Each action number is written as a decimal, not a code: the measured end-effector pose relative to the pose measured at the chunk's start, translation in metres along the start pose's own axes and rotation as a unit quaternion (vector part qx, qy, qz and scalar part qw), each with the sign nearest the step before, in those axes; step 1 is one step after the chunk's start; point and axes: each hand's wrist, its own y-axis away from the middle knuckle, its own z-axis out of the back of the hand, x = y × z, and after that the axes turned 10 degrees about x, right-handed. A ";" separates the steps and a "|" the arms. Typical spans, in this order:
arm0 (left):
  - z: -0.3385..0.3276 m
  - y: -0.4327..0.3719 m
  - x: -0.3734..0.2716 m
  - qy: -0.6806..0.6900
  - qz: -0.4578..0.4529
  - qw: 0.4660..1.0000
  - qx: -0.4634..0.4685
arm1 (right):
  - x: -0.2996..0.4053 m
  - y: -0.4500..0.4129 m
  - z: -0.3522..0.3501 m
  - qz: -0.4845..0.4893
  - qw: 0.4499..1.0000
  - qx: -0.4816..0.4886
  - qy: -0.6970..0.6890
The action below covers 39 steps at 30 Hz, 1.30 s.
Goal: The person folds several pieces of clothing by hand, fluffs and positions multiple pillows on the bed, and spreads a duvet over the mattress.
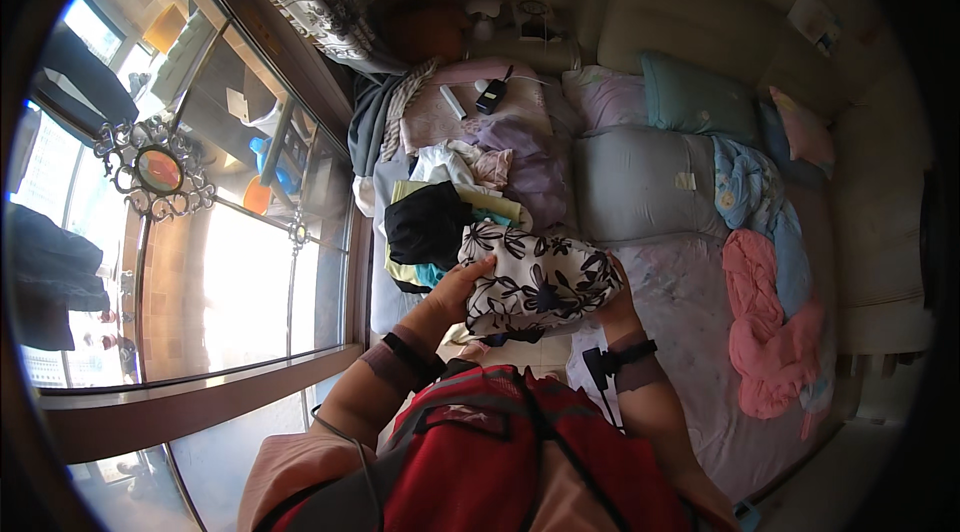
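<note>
Between my two hands is a folded white cloth with a black flower print [536,277], held up in front of my body. My left hand [457,290] grips its left end, thumb on top and the other fingers hidden beneath. At the right end, my right hand [616,299] holds the edge, its fingers mostly covered by the fabric. Just beyond the left hand lies a black folded garment [427,223] on a pile with a pale yellow cloth [405,190] and a teal one [429,275]. White clothing [442,164] and a purple cloth [529,160] lie farther back.
On the right spreads a bed [667,307] with a grey pillow [637,183], a teal pillow [697,93], a blue patterned quilt [750,179] and a pink cloth [765,352]. A black device [492,95] and a white box [453,102] rest at the back. Glass doors [247,284] stand left.
</note>
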 end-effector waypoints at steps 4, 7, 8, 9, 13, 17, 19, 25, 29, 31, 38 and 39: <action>0.020 0.000 -0.047 -0.046 -0.039 0.996 -0.066 | -0.014 -0.054 -0.007 0.018 0.999 0.012 0.047; 0.027 0.009 -0.083 -0.044 -0.086 0.993 -0.067 | -0.022 -0.083 -0.010 -0.001 0.998 -0.008 0.059; 0.037 0.011 -0.091 -0.043 -0.091 0.992 -0.077 | -0.027 -0.095 -0.008 -0.006 0.996 -0.012 0.087; 0.048 0.011 -0.099 -0.044 -0.096 0.991 -0.085 | -0.030 -0.106 0.001 -0.011 0.993 -0.016 0.117; 0.134 0.015 -0.113 -0.191 -0.149 0.953 -0.184 | -0.058 -0.117 0.009 -0.041 0.849 -0.293 0.438; 0.189 0.010 -0.104 -0.542 -0.030 0.712 -0.446 | -0.071 -0.121 0.027 -0.072 0.819 -0.225 0.522; 0.188 -0.004 -0.091 -0.628 -0.048 0.655 -0.418 | -0.082 -0.126 0.032 -0.034 0.758 -0.175 0.627; 0.159 -0.047 -0.047 -0.777 0.009 0.558 -0.291 | -0.101 -0.131 0.037 -0.106 0.768 -0.133 0.618; 0.151 -0.066 -0.024 -0.828 0.042 0.509 -0.230 | -0.096 -0.112 0.044 -0.127 0.776 -0.145 0.601; 0.170 -0.068 -0.024 -0.811 0.132 0.534 -0.202 | -0.091 -0.102 0.032 -0.181 0.786 -0.179 0.563; 0.144 -0.096 -0.025 -0.793 0.222 0.526 -0.212 | -0.023 -0.037 0.046 -0.130 0.810 -0.302 0.486; 0.140 -0.095 -0.027 -0.788 0.231 0.534 -0.202 | -0.014 -0.029 0.044 -0.119 0.811 -0.304 0.486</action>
